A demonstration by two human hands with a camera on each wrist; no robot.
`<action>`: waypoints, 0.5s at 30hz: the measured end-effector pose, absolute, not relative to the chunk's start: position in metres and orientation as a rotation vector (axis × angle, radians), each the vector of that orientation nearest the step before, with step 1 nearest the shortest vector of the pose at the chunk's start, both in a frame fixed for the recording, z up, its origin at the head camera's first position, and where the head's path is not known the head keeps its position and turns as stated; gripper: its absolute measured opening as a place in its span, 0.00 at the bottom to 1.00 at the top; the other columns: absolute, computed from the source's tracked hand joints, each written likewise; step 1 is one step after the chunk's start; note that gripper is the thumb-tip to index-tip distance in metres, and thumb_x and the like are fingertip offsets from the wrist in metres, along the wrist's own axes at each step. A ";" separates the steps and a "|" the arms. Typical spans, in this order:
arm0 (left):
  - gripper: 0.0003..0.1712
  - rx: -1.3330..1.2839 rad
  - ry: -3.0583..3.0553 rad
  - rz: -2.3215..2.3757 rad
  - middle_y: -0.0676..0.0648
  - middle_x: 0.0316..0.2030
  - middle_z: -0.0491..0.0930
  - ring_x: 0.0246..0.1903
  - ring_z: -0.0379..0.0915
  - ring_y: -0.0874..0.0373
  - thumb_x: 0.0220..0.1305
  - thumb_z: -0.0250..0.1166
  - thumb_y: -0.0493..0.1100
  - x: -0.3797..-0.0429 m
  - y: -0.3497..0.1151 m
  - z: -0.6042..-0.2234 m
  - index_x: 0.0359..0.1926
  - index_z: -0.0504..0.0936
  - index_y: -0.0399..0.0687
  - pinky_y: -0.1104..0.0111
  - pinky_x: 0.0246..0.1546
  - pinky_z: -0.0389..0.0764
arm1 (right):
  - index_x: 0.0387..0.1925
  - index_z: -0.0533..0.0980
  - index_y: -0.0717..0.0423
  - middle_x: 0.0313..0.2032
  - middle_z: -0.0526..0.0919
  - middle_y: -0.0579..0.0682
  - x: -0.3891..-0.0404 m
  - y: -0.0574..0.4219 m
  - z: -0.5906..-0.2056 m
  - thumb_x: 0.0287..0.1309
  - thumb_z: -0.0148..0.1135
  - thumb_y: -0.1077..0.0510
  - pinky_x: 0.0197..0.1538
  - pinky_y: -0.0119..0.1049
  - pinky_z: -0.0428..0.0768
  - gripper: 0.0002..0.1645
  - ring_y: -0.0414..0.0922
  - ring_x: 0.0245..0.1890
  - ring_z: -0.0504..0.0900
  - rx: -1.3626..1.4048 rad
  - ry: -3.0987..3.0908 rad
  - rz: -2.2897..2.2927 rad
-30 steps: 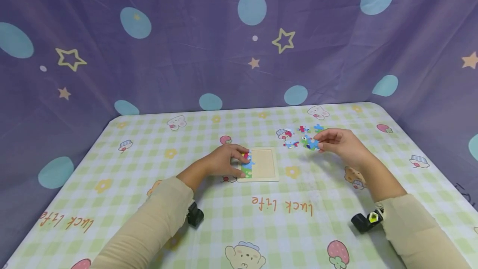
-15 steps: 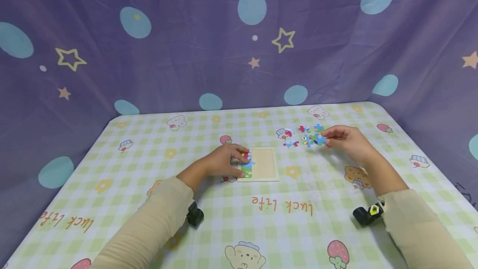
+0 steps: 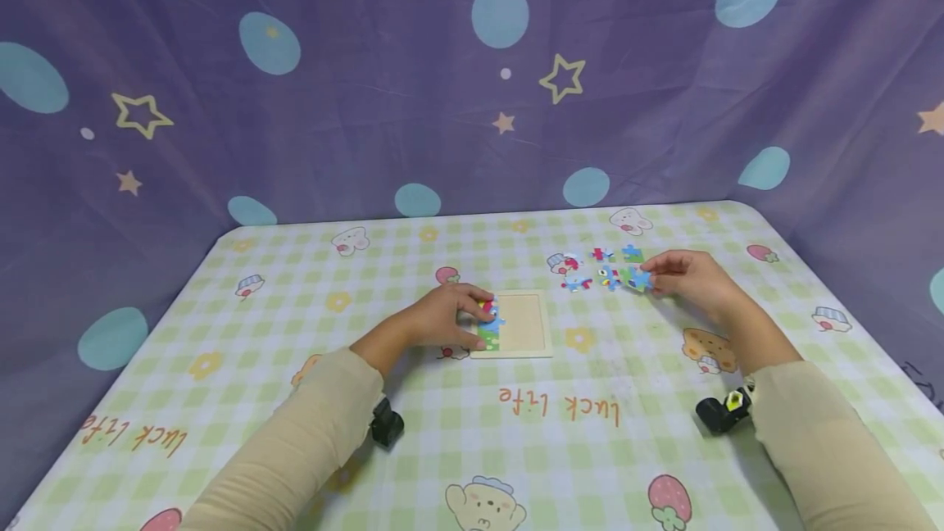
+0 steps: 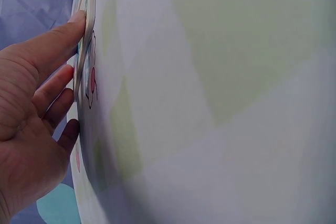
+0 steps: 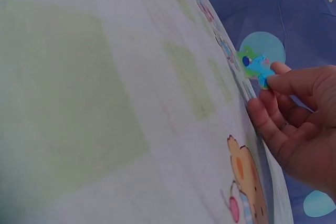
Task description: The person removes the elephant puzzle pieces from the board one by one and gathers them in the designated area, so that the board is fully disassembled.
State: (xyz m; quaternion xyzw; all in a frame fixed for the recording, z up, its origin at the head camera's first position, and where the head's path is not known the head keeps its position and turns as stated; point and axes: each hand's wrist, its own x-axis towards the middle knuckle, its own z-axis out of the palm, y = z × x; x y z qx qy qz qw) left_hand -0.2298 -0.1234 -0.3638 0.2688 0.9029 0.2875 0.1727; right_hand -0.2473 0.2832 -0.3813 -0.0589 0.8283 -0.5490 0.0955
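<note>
My right hand (image 3: 689, 275) pinches a blue and green jigsaw piece (image 3: 637, 278) between thumb and fingers; the right wrist view shows that piece (image 5: 256, 66) tilted up just above the tabletop. Other loose jigsaw pieces (image 3: 601, 255) lie close by, left of and beyond this hand. At mid-table my left hand (image 3: 446, 318) rests with spread fingers on the left side of a pale wooden puzzle tray (image 3: 525, 326). A column of joined pieces (image 3: 489, 341) fills the tray's left side, partly covered by the fingers. In the left wrist view the thumb (image 4: 58, 38) touches the tray's edge.
A green-and-white checked cloth (image 3: 295, 433) with printed cartoons covers the table. Behind the table hangs a purple curtain (image 3: 354, 129). A black wrist camera (image 3: 387, 424) sits under the left cuff, another camera (image 3: 719, 414) by the right.
My right hand has shifted slightly to the right, and the pinched jigsaw piece has turned and come clear of a neighbouring loose piece. The left hand and the tray have stayed still.
</note>
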 end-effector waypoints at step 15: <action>0.25 0.800 2.563 0.806 0.51 0.65 0.70 0.68 0.59 0.50 0.51 0.78 0.45 -0.230 -0.124 -0.364 0.52 0.86 0.48 0.55 0.67 0.60 | 0.51 0.77 0.66 0.44 0.78 0.58 -0.261 0.282 -0.383 0.65 0.56 0.64 0.34 0.32 0.77 0.15 0.45 0.32 0.75 -0.032 2.697 -1.258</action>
